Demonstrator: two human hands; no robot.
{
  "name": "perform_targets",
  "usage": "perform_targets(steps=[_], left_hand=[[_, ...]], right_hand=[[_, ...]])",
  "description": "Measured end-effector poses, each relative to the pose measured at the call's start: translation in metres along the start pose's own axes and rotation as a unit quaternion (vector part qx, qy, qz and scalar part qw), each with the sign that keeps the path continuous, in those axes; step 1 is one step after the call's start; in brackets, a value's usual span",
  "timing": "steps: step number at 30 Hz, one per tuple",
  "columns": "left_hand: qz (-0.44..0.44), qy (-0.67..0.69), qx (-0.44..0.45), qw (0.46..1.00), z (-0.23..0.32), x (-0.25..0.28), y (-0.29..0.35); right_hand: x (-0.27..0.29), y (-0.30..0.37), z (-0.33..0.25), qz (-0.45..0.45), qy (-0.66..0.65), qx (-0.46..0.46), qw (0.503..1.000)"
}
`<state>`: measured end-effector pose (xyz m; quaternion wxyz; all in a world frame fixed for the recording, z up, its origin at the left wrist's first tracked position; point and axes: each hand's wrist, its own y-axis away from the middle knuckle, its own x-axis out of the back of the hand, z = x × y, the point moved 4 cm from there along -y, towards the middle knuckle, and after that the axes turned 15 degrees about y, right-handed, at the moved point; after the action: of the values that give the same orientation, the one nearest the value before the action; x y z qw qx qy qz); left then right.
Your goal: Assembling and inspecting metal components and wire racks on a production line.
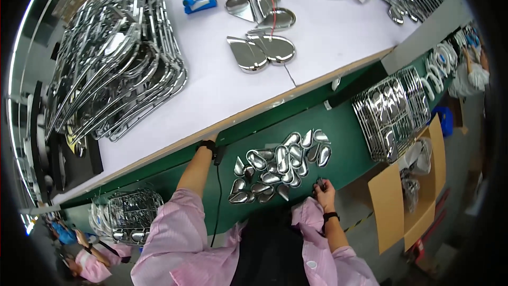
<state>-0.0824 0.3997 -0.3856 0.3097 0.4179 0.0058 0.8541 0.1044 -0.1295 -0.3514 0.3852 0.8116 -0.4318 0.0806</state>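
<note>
On the green work surface (pixel 338 172) lies a loose pile of shiny chrome teardrop-shaped metal shells (pixel 282 159), several of them overlapping. My right hand (pixel 325 195) is at the surface's near edge, to the right of the pile. Its fingers are closed on a small dark thing (pixel 320 183), too small to name. My left arm reaches forward on the left of the pile. Only the wrist, with a black band (pixel 207 146), shows at the white shelf's front edge; the fingers are hidden there. A black cable (pixel 219 196) hangs down beside that wrist.
Bent chrome wire frames (pixel 121 58) are heaped on the white shelf (pixel 323 37), with more teardrop shells (pixel 262 50) and a blue holder (pixel 200 4). A wire rack (pixel 391 114) stands at the right, near an open cardboard box (pixel 389 206). Co-workers (pixel 95 262) are at far left and right.
</note>
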Motion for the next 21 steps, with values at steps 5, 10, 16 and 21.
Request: perform_targets(steps=[5, 10, 16, 21], left_hand=[[-0.076, 0.040, 0.011, 0.996, 0.034, 0.016, 0.012], [-0.231, 0.359, 0.109, 0.898, -0.011, 0.073, -0.007], [0.015, -0.071, 0.044, 0.996, 0.008, 0.047, 0.032], [0.009, 0.012, 0.052, 0.999, 0.061, 0.075, 0.070]], right_hand=[[0.004, -0.005, -0.018, -0.002, 0.069, 0.011, 0.998], [0.002, -0.008, -0.011, -0.028, -0.030, -0.017, 0.999], [0.011, -0.001, -0.021, -0.087, -0.099, -0.035, 0.991], [0.043, 0.008, -0.065, -0.161, -0.184, -0.038, 0.969]])
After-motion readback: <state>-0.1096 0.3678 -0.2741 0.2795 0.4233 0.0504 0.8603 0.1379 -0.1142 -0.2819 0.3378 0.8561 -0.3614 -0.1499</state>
